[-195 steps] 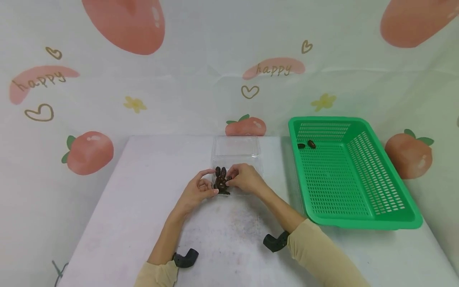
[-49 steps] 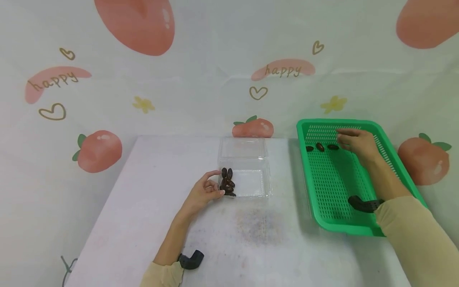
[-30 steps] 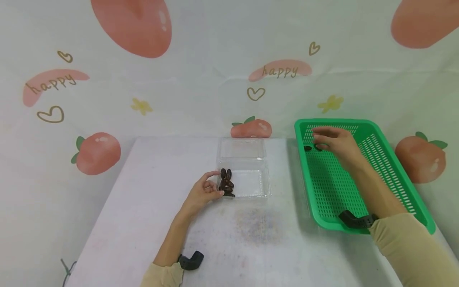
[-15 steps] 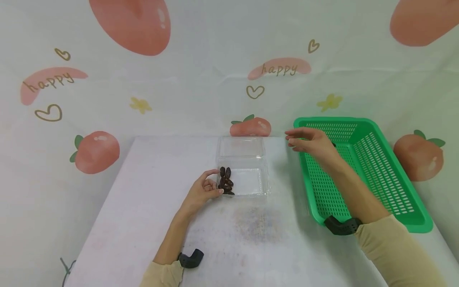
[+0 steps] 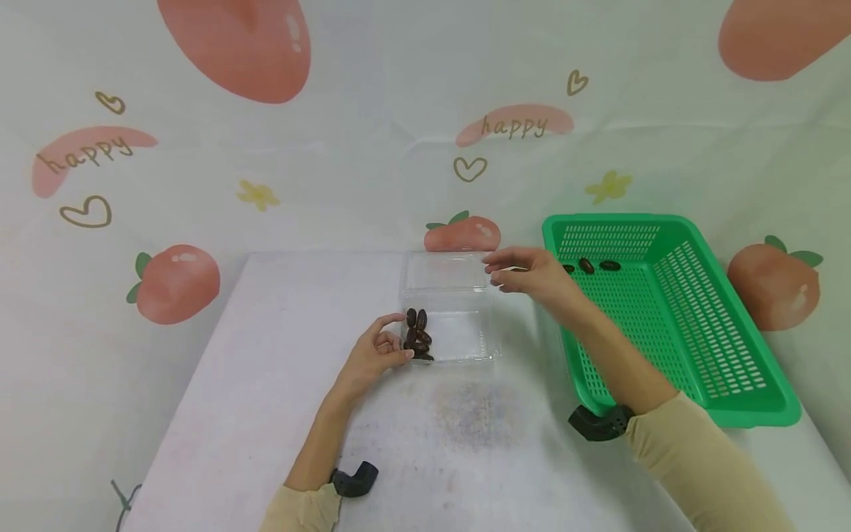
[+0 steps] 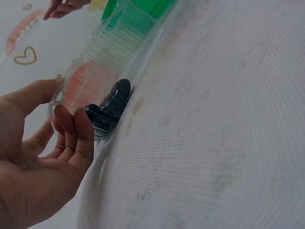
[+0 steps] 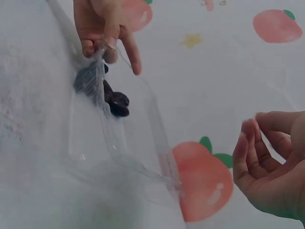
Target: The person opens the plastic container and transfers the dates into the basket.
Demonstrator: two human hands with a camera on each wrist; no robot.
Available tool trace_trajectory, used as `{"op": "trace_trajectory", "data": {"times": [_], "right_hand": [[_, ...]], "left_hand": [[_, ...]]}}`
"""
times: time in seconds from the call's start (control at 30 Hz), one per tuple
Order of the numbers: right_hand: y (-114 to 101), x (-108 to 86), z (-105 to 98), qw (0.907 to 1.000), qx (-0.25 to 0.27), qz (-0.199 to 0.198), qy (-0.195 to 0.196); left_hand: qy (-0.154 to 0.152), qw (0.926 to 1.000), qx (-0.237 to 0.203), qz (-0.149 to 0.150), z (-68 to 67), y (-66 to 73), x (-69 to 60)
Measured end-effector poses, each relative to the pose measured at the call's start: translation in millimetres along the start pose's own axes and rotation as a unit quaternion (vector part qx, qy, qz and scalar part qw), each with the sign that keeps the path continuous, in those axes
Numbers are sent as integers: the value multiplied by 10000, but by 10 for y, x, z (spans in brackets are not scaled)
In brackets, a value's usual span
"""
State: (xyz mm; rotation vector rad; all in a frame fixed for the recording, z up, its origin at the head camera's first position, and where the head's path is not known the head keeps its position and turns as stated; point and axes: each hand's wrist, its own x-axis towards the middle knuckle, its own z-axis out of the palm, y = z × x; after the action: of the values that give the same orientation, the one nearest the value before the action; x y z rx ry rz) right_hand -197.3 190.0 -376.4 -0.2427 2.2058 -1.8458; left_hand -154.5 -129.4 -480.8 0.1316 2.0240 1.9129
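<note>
A clear plastic container (image 5: pixel 465 356) stands with its lid folded back. Several dark brown oval pieces (image 5: pixel 422 319) lie together at its left side. My left hand (image 5: pixel 375 353) grips the container's left wall between thumb and fingers; the left wrist view also shows this hand (image 6: pixel 43 152) at the clear wall. Above the lid's right edge is my right hand (image 5: pixel 532 275), with fingers loosely bent. In the right wrist view nothing shows between the fingertips of the right hand (image 7: pixel 274 167).
A green slotted basket (image 5: pixel 751 416) stands on the right side of the white table (image 5: pixel 266 414), with three brown pieces near its back left corner, one partly hidden by my right arm. A patterned cloth (image 5: pixel 359 148) hangs behind.
My right hand has gone from the container to the basket and back left over the lid. A third brown piece now shows in the basket. My left hand has kept its grip.
</note>
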Motion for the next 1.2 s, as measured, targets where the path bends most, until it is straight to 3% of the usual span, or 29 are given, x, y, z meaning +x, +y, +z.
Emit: {"op": "trace_trajectory", "data": {"times": [0.6,0.87,1.2], "right_hand": [[34,79,562,9995,56,281,-137],[159,110,800,9993,-52,283,-237],[388,212,1004,9988,-2,371,-311]], "left_hand": [[-25,10000,-72,8,1,-5,17],[-6,10000,-16,-77,-5,-8,5],[-48,10000,-61,45,-4,-9,7]]}}
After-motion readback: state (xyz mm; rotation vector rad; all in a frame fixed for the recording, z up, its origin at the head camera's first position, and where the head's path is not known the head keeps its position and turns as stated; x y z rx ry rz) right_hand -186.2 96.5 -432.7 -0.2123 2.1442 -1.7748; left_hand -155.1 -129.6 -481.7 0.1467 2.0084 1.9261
